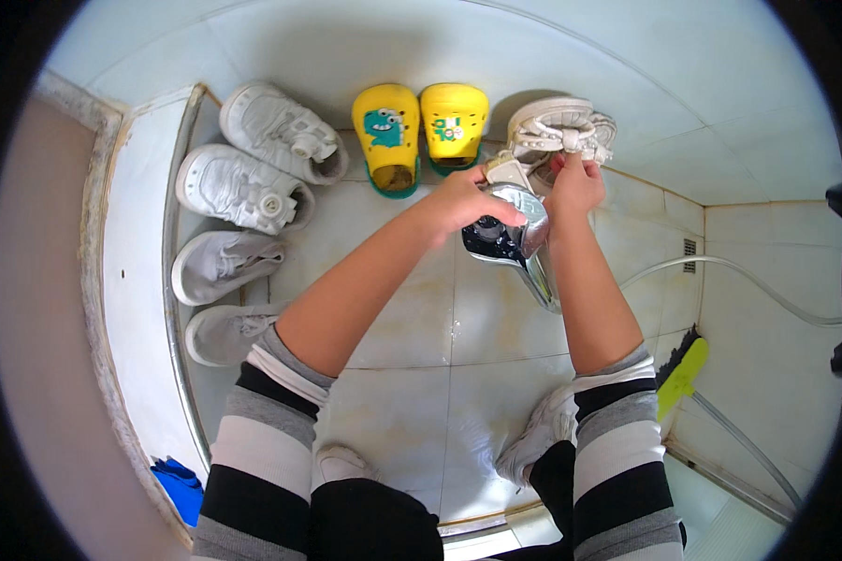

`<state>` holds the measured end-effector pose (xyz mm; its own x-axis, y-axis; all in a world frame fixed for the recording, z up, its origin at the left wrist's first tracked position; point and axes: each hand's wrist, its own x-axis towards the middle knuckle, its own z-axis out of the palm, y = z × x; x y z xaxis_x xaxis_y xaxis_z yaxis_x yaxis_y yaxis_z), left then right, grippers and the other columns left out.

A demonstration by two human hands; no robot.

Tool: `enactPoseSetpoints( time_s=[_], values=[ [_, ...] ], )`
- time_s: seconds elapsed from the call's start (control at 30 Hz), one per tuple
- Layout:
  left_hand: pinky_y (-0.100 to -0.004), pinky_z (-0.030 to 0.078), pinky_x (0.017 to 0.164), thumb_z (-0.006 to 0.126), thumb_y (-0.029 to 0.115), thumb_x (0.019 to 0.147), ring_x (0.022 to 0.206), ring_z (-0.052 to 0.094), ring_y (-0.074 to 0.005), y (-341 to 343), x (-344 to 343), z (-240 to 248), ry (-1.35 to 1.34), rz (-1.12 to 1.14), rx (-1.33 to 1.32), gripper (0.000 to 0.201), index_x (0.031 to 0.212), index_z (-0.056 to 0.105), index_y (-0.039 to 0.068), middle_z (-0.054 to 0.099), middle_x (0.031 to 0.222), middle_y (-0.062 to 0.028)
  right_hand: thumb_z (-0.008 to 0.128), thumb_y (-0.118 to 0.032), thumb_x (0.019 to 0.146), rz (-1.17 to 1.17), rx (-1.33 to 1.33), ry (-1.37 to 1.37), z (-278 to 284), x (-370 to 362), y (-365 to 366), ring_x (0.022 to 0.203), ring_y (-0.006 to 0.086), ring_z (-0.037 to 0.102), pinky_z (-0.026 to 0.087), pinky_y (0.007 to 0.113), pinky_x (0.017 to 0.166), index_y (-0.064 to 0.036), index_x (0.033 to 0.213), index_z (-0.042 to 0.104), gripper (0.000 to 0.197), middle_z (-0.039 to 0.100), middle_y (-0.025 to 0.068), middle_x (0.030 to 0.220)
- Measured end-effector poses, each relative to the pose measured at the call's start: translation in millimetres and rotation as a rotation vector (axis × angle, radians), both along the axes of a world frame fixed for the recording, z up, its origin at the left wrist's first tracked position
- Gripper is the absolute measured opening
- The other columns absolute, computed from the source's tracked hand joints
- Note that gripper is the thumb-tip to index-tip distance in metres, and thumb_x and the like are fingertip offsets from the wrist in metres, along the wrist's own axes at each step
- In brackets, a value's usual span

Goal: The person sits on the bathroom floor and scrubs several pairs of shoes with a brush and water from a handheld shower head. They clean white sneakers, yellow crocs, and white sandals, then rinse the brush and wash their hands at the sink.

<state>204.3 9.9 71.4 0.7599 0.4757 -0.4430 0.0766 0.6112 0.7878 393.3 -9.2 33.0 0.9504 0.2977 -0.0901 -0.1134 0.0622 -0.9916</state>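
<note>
My left hand (463, 201) is closed at the top of a shiny chrome-and-black thing shaped like a shower head (496, 241); the thumb lies across its chrome side and the other fingers are partly hidden. A tapered chrome part runs down from it beside my right forearm. Just beyond, a cream sandal (554, 114) with a bow and beads stands by the wall, a second one partly behind it. My right hand (575, 187) pinches the sandal's bow strap between thumb and fingers.
Yellow clogs (386, 129) stand along the back wall. On the left are white sneakers (229, 192) and grey canvas shoes (217, 266) by a raised ledge. A pale hose (758, 288) curves in from the right. A green-headed brush (685, 369) leans low right; blue cloth (178, 488) lies lower left.
</note>
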Motion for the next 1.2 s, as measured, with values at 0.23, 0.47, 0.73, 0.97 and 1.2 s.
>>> enactPoseSetpoints(
  time_s=[0.23,0.47,0.73,0.97,1.2],
  values=[
    [-0.0298,0.045,0.088,0.085,0.018,0.059,0.097,0.061,-0.0163,23,25,3,0.091,-0.043,0.034,0.067,0.119,0.057,0.008,0.066,0.107,-0.0049,0.073,-0.005,0.067,0.129,-0.079,-0.038,-8,20,20,0.062,0.0109,0.049,0.043,0.027,0.056,-0.0018,0.077,0.056,0.020,0.057,0.0030,0.072],
    [-0.0313,0.040,0.094,0.086,0.022,0.057,0.105,0.056,-0.0174,26,32,-3,0.097,-0.031,0.084,0.071,0.121,0.057,0.008,0.064,0.111,-0.0043,0.072,-0.003,0.071,0.301,-0.081,0.092,10,23,-4,0.064,0.0129,0.056,0.047,0.027,0.060,-0.0015,0.086,0.056,0.023,0.060,0.0049,0.078],
    [-0.0323,0.040,0.095,0.087,0.026,0.056,0.107,0.056,-0.0183,30,35,-10,0.077,-0.009,0.094,0.078,0.125,0.056,0.007,0.063,0.112,-0.0048,0.072,-0.005,0.081,0.284,0.162,0.435,22,31,-13,0.068,0.0169,0.062,0.054,0.027,0.060,0.0005,0.089,0.058,0.017,0.062,0.0084,0.080],
    [-0.0320,0.040,0.096,0.088,0.026,0.055,0.107,0.057,-0.0178,26,33,-10,0.079,0.002,0.055,0.078,0.124,0.056,0.007,0.064,0.112,-0.0049,0.070,-0.007,0.084,0.354,0.092,0.348,25,44,-27,0.071,0.0181,0.063,0.055,0.027,0.062,0.0031,0.091,0.058,0.017,0.064,0.0106,0.085],
    [-0.0322,0.040,0.096,0.087,0.026,0.056,0.106,0.057,-0.0174,18,28,-12,0.071,0.000,0.006,0.078,0.125,0.056,0.007,0.064,0.112,-0.0050,0.069,-0.003,0.082,0.338,-0.101,0.272,31,42,-47,0.070,0.0160,0.060,0.051,0.025,0.059,0.0031,0.095,0.058,0.018,0.060,0.0082,0.089]
  ],
)
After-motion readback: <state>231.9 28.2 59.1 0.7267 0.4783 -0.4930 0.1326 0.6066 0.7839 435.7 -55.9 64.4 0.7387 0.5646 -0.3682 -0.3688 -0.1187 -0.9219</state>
